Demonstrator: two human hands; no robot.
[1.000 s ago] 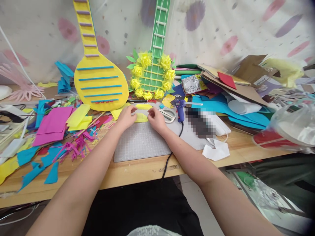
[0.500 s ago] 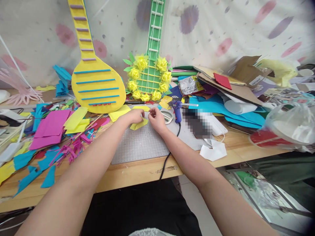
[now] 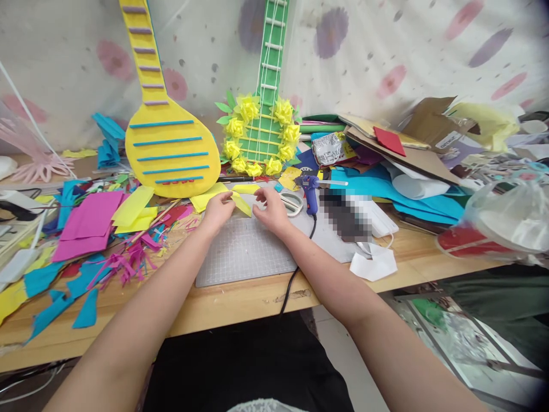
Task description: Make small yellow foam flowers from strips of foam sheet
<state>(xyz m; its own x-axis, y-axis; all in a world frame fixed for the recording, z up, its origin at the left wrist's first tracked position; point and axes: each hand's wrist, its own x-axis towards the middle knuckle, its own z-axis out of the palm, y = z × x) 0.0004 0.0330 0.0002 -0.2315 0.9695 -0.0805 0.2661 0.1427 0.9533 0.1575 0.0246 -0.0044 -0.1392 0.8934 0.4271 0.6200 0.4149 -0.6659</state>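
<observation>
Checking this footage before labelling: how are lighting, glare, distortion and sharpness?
Head view: soft, even light, no hard shadows on the mat; head view: whitish glints on the plastic bag; head view: forearms stretched toward the lower corners; head view: pixelation hides a dark object right of the glue gun, and the yellow paper at the left fingers shows little detail.

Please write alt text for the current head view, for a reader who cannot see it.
The left hand pinches a yellow paper piece over a gray cutting mat, the right hand close beside it. Behind stand a yellow lute-shaped craft and a green stringed one edged with yellow paper flowers; a blue glue gun is at right.
</observation>
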